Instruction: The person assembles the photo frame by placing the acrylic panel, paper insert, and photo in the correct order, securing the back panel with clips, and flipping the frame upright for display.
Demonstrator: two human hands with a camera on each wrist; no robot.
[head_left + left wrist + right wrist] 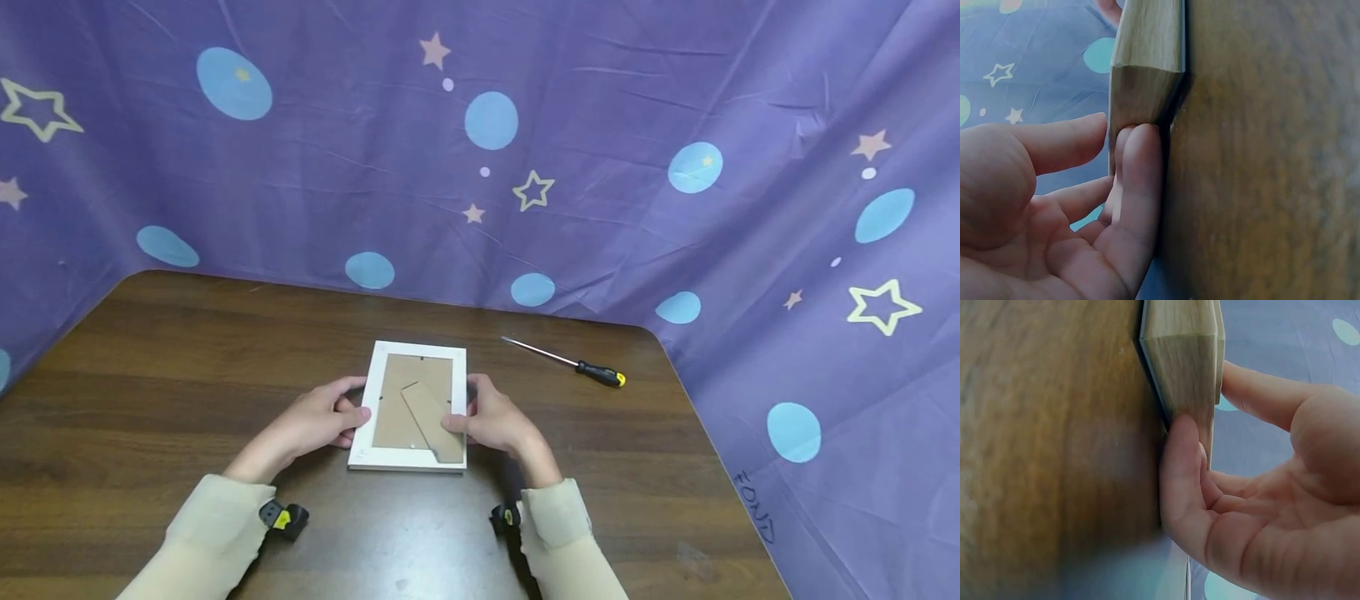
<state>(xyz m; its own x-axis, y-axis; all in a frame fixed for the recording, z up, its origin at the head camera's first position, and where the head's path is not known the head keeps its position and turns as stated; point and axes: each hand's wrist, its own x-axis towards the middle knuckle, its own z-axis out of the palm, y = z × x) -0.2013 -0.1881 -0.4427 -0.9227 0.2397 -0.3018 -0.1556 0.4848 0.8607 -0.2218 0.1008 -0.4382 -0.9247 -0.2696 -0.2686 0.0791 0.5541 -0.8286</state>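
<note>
A white picture frame [416,348] lies face down on the wooden table [187,375], its brown cardboard back and folded stand [435,425] facing up. My left hand [352,412] holds the frame's left edge, thumb on the white border and fingers against the side. In the left wrist view the fingers [1141,175] press against the frame's corner [1144,69]. My right hand [468,417] holds the right edge, with its thumb lying on the stand. The right wrist view shows its fingers [1179,462] tucked at the frame's edge [1182,362].
A screwdriver [581,367] with a black and yellow handle lies on the table behind and to the right of the frame. Purple cloth [600,167] with stars and blue dots hangs behind the table and drapes over its right edge.
</note>
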